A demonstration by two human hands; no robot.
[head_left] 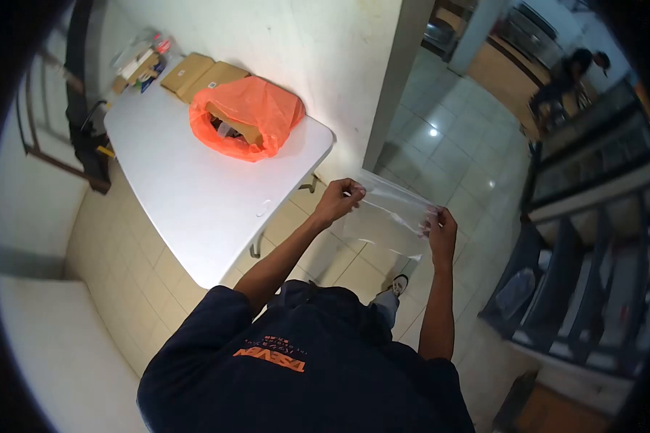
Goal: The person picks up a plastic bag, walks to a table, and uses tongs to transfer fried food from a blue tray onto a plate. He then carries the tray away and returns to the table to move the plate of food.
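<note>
A clear plastic bag (386, 225) hangs stretched between my hands, over the tiled floor to the right of the white table. My left hand (338, 202) pinches its upper left edge between thumb and fingers. At the upper right edge, my right hand (439, 229) grips the plastic with curled fingers. The floor tiles show through the bag, and I see nothing inside it.
On the white table (188, 195) lie an orange plastic bag (267, 108) with contents and brown cardboard boxes (202, 76). A grey shelf rack (556, 289) stands at right. Another person (570, 79) bends over at the far right.
</note>
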